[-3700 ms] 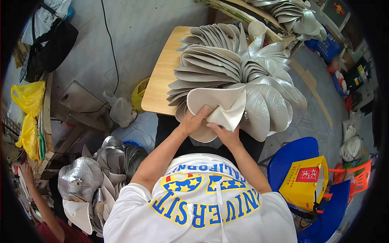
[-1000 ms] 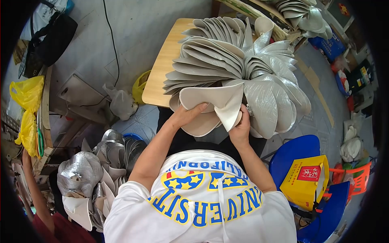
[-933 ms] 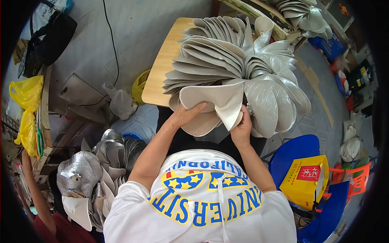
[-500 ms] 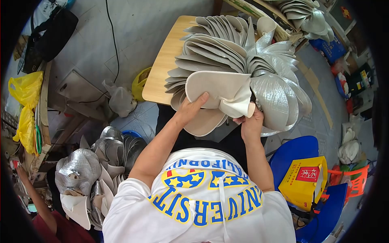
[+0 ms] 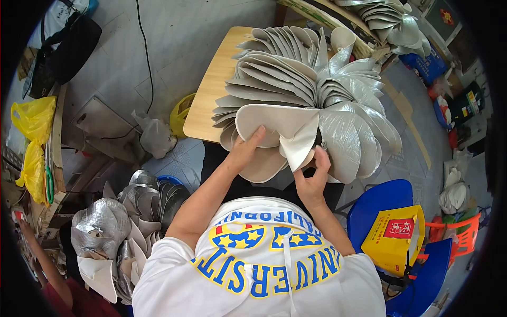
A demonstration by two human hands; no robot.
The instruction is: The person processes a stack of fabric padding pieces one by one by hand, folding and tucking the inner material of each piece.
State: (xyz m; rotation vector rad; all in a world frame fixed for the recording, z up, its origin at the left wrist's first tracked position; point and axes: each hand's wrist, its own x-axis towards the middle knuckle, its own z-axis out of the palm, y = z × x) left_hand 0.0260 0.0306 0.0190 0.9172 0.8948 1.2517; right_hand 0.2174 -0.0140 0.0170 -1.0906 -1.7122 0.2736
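Observation:
My left hand (image 5: pixel 246 153) grips the near edge of a beige foam sheet (image 5: pixel 269 122) with rounded ends, thumb on top. The sheet's right end is bent into a pale folded flap (image 5: pixel 300 143). My right hand (image 5: pixel 312 179) is at the tip of this flap, fingers curled in and pinching its edge; the exact contact is partly hidden. Behind and beside the sheet fans a big bundle of similar sheets, beige-grey on the left (image 5: pixel 274 79) and silver-faced on the right (image 5: pixel 348 137). Another rounded sheet (image 5: pixel 264 165) hangs below my left hand.
The bundle lies on a wooden tabletop (image 5: pixel 211 100). A second bundle (image 5: pixel 100 227) stands at lower left, near a person's arm (image 5: pixel 47 259). To the right are a blue chair (image 5: pixel 383 195) and a yellow bag (image 5: pixel 393 238). More sheets (image 5: pixel 380 24) lie at the top right.
The flap has gone from a curled roll to a pointed fold. My right hand has shifted slightly left and down, its fingers more visible. My left hand keeps its hold.

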